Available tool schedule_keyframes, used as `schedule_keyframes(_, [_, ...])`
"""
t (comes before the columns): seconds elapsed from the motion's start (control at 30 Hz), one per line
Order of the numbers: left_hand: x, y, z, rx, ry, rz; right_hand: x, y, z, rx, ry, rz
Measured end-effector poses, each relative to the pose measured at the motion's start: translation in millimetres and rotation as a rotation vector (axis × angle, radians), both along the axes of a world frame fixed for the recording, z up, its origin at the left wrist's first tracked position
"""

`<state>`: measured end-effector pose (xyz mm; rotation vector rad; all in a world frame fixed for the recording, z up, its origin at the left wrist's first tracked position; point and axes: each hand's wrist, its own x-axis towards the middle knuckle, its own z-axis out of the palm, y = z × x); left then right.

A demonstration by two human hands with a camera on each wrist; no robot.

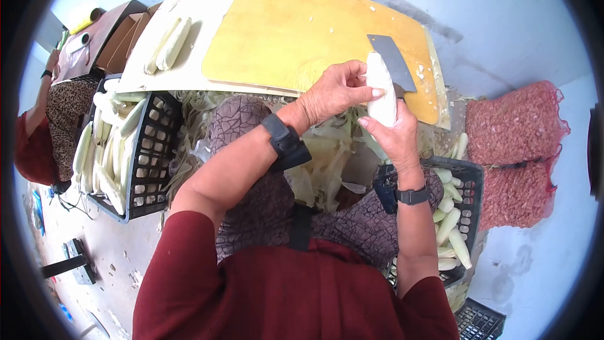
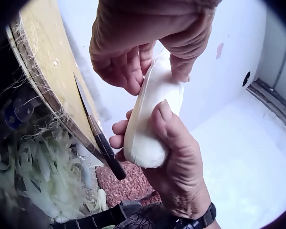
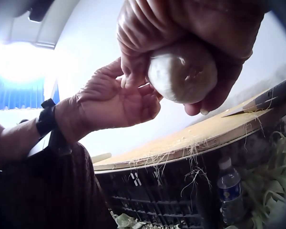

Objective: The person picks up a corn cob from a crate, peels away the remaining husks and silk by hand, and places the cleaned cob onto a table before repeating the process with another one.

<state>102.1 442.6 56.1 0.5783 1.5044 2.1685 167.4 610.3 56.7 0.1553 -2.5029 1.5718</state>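
Note:
A pale, husk-covered ear of corn [image 1: 381,91] is held up between both hands above the board's near edge. My right hand [image 1: 397,135] grips its blunt lower end, thumb along the side, as the left wrist view also shows. My left hand [image 1: 340,94] pinches the husk near the narrower upper end with thumb and curled fingers [image 2: 128,71]. In the right wrist view the cut base of the ear [image 3: 183,74] faces the camera. Behind the ear, a cleaver [image 1: 393,60] lies on the yellow board [image 1: 283,31], its dark handle [image 2: 109,155] jutting past the edge.
Two more ears [image 1: 173,44] lie on the white tabletop [image 1: 141,79]. A black crate [image 1: 151,145] of ears stands left, another crate [image 1: 475,195] right. Loose husks [image 1: 327,170] lie below the board. Red mesh sacks [image 1: 513,126] stand right. Another person [image 1: 38,126] is far left.

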Motion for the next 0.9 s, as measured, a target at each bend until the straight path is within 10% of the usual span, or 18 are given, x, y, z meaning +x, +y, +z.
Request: schedule_keyframes(0.9, [28, -21, 32, 0.019, 0.228, -0.014, 27, -27, 20, 0.257, 0.173, -0.059])
